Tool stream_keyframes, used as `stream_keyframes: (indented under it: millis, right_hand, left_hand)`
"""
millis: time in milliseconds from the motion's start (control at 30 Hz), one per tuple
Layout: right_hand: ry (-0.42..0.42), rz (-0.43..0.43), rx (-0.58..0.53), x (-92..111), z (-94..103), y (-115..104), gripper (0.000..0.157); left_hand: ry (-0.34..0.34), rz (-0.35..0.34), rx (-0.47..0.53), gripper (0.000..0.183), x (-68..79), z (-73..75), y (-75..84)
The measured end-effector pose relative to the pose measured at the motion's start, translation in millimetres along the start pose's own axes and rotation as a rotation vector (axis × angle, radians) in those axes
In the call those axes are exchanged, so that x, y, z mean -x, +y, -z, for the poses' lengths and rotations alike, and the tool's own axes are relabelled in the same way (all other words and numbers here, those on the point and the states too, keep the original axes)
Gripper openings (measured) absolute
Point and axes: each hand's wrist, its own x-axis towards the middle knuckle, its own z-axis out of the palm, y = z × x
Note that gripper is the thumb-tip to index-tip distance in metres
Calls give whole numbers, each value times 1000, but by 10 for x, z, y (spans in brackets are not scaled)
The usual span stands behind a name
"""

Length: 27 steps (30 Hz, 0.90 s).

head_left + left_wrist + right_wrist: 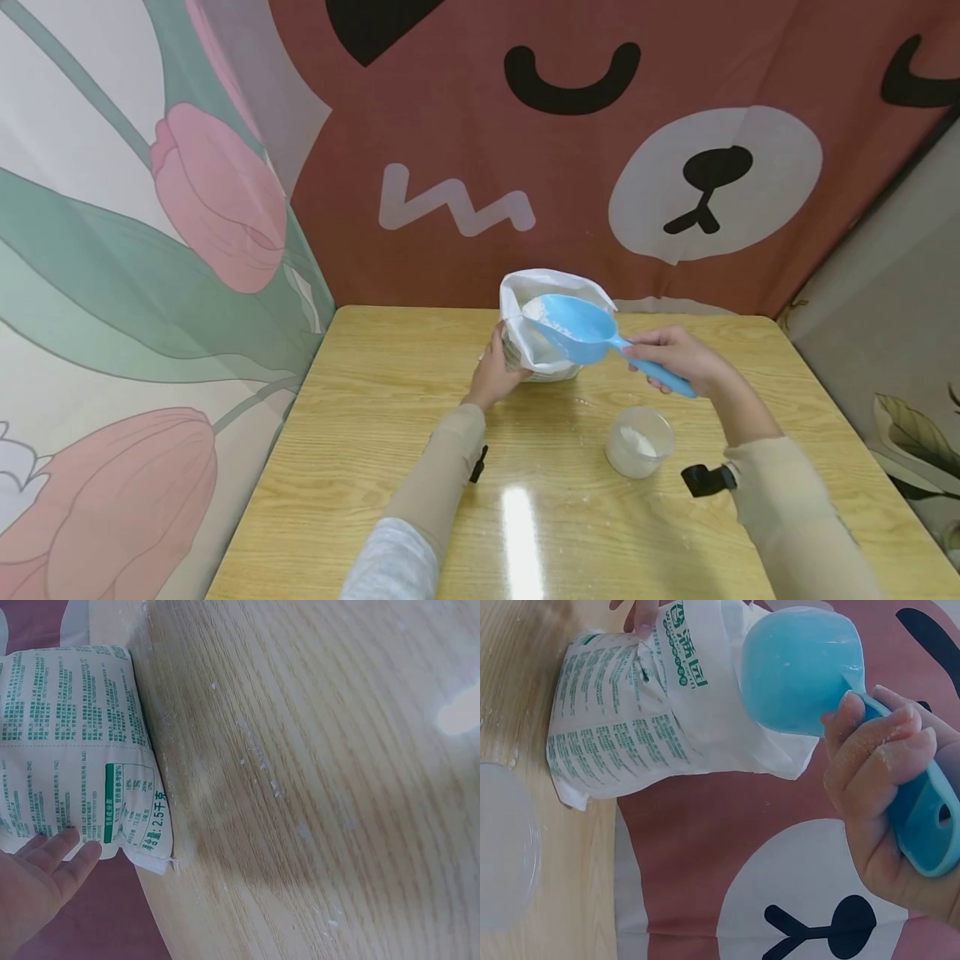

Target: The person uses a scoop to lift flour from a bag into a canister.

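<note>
A white paper bag of flour point(551, 367), printed in green, stands with its mouth open at the table's back edge. My left hand point(497, 371) grips its left side; in the left wrist view the fingers point(56, 859) lie against the printed face. My right hand point(678, 357) holds a light blue scoop point(577, 321) by its handle, fingers curled round it, with white dust on them in the right wrist view. The scoop's bowl, with white powder at its tip, overlaps the bag's mouth. Nearer me stands a clear tub point(640, 442) with white powder inside.
The wooden table point(360, 450) has specks of white powder scattered near the bag. Right behind its back edge hangs a reddish-brown curtain point(420, 267) with a bear's face. A floral curtain point(150, 333) hangs along the left side.
</note>
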Motion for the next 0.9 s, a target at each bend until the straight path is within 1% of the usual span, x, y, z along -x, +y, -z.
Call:
stream_keyframes:
  millis: [200, 400, 467, 667, 767, 900]
  right_hand:
    - [12, -5, -12, 82, 22, 7, 32]
    - [14, 6, -4, 165, 62, 36, 41]
    - [20, 6, -6, 201, 76, 48, 38]
    - [38, 16, -18, 326, 122, 115, 20]
    - [33, 32, -27, 380, 141, 165, 16]
    - [32, 60, -39, 440, 164, 240, 18]
  left_hand:
    - [-9, 9, 9, 101, -7, 6, 2]
    - [-9, 17, -20, 101, -17, 7, 7]
    - [-6, 18, -25, 101, -14, 11, 9]
    - [-14, 24, -32, 101, -11, 12, 13]
    - [-16, 29, -33, 101, -13, 7, 14]
    - [-9, 31, -38, 101, -15, 1, 10]
